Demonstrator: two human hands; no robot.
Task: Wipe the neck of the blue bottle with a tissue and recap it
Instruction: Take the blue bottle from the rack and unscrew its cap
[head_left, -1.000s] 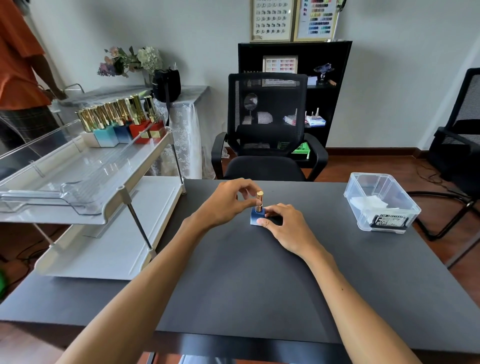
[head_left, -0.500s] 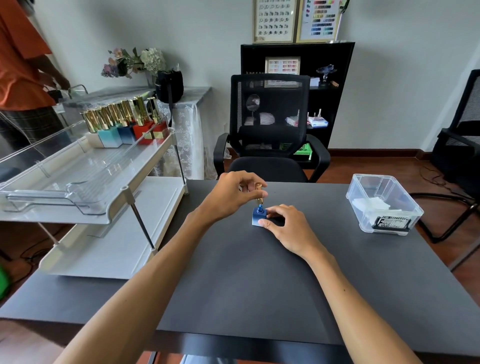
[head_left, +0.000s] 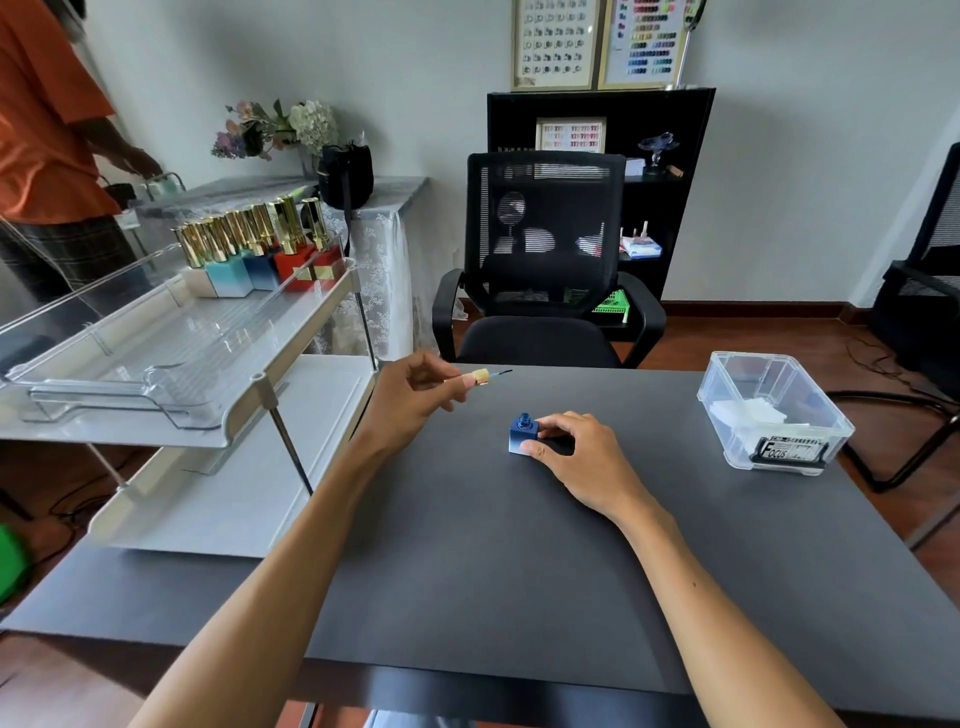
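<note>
We see our left hand (head_left: 415, 397) with its fingers (head_left: 441, 375) pinched on one gold cap (head_left: 478, 377), brush lifted clear above the desk (head_left: 467, 571). Our right hand (head_left: 582, 457) grips one uncapped blue bottle (head_left: 522, 435) mid-desk, bare surface all around. One clear box (head_left: 769, 410), near the right edge, holds tissues and reads "Focus".

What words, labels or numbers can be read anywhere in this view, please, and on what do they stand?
"Focus": black-and-white label at the front of the clear plastic box; the smaller print around it is too blurred to read.
Two wall charts: grids of swatches, any captions too small to read.
Framed swatch card on the black shelf: too small to read.
Blue bottle and gold-capped bottles on the rack: no legible text.
</note>
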